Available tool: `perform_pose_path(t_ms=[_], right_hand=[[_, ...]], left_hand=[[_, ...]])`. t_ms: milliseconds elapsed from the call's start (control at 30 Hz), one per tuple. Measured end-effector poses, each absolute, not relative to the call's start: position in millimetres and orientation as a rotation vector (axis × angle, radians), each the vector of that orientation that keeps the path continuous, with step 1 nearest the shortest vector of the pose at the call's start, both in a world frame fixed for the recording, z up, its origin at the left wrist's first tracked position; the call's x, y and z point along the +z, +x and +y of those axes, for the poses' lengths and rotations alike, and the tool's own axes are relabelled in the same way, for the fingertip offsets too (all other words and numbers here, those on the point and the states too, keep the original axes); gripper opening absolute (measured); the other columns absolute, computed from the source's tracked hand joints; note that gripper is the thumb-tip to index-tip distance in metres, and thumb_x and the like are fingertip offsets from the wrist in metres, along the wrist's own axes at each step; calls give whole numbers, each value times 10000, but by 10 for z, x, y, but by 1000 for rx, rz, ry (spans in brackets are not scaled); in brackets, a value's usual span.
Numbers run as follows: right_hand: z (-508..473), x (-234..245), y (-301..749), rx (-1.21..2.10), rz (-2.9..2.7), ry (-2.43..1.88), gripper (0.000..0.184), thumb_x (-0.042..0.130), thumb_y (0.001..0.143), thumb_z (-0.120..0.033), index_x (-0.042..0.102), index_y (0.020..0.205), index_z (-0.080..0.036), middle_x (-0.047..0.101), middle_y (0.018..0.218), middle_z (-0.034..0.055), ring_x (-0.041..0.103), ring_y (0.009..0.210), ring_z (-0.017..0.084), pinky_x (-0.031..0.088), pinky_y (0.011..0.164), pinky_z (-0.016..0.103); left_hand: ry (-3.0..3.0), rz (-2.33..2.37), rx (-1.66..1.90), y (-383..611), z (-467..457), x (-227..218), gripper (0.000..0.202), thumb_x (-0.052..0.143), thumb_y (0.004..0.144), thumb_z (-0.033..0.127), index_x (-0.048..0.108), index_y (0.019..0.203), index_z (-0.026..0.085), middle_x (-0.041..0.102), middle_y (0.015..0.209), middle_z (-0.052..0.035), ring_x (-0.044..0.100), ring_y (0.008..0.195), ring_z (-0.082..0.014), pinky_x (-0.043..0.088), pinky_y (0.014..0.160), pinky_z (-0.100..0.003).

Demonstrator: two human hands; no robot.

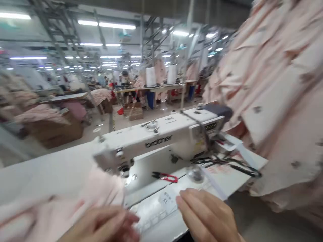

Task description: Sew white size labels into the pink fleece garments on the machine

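Note:
A white Brother sewing machine stands on a white work table, its needle area at the left end. Pale pink fabric lies bunched at the lower left, and my left hand rests against its edge, blurred. My right hand is at the bottom centre, with its fingertips next to a small white paper label. Red-handled thread snips lie on the machine bed, beyond my hands. A translucent strip runs just past my right hand.
Pink garments hang in a large mass at the right, overhanging the table's far corner. Black cords lie by the machine's control panel. Beyond are rows of workstations, cardboard boxes, white thread cones and a distant person.

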State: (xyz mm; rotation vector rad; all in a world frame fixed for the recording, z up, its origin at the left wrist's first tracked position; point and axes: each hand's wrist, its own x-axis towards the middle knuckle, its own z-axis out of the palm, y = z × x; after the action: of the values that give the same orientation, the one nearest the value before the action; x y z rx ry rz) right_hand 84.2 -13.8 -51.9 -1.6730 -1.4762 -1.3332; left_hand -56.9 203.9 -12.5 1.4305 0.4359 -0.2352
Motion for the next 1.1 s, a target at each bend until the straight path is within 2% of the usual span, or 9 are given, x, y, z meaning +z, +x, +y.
perform_pose_path(t_ms=[67, 267, 400, 500, 567, 767, 900, 967, 1100], right_hand=[[155, -502, 598, -1327, -1730, -1499, 305, 349, 938, -108, 654, 939, -103, 672, 958, 105, 621, 945, 221, 498, 740, 326], [588, -636, 431, -928, -1746, -1499, 276, 388, 927, -98, 615, 1083, -110, 647, 1014, 125, 607, 975, 226, 505, 764, 329], [707, -656, 256, -34, -1213, -1680, 194, 485, 940, -285, 547, 1115, -229, 616, 927, 40, 603, 818, 134, 492, 655, 212], [826, -600, 118, 623, -907, -1527, 226, 461, 936, -430, 550, 880, -230, 534, 740, -20, 509, 641, 102, 426, 576, 197], [887, -588, 61, 772, -806, -1435, 287, 512, 903, -465, 522, 770, -211, 478, 698, -35, 443, 600, 86, 375, 557, 200], [890, -902, -26, 627, -823, -1485, 211, 477, 934, -410, 521, 848, -223, 512, 736, -33, 504, 632, 94, 422, 582, 192], [923, -1323, -114, -21, -1422, -1743, 286, 481, 933, -262, 495, 1209, -191, 597, 1168, 61, 573, 1056, 192, 484, 863, 299], [938, -1497, -136, -293, -1768, -1805, 367, 459, 934, -235, 468, 1290, -145, 514, 1332, 92, 441, 1254, 251, 411, 992, 404], [862, -1674, -71, -441, -1968, -1854, 320, 416, 956, -244, 522, 1233, -125, 488, 1366, 97, 345, 1327, 255, 179, 1117, 503]], left_hand=[[1290, 453, -272, -650, 2062, -85, 547, 592, 774, 626, 648, 919, 101, 681, 859, -119, 663, 713, -182, 524, 627, -266], [1269, 526, -204, -703, 2248, -57, 325, 757, 683, 363, 582, 770, 103, 651, 602, -54, 624, 542, -116, 474, 538, -180], [1500, 543, -76, -840, 2333, -40, 275, 731, 713, 336, 586, 779, 112, 642, 591, -29, 603, 541, -102, 476, 554, -186], [1663, 505, -65, -897, 2349, -69, 230, 672, 772, 338, 602, 783, 119, 617, 607, -5, 593, 562, -95, 452, 544, -174], [1713, 503, -50, -902, 2345, -120, 230, 642, 798, 351, 603, 793, 125, 608, 630, 3, 582, 573, -91, 442, 548, -176], [1648, 576, -121, -1013, 2395, -217, 263, 624, 804, 387, 575, 818, 129, 647, 712, -31, 598, 662, -124, 468, 642, -219], [2090, 648, -22, -1148, 2454, -46, 254, 517, 877, 393, 565, 785, 161, 627, 728, -16, 585, 675, -127, 418, 625, -207], [2327, 655, -25, -1147, 2464, -4, 249, 468, 905, 381, 551, 795, 173, 622, 747, -13, 582, 692, -134, 405, 645, -218], [2713, 603, -238, -969, 2623, -258, 184, 382, 923, 253, 534, 880, 160, 631, 858, -55, 590, 778, -177, 428, 708, -263]])
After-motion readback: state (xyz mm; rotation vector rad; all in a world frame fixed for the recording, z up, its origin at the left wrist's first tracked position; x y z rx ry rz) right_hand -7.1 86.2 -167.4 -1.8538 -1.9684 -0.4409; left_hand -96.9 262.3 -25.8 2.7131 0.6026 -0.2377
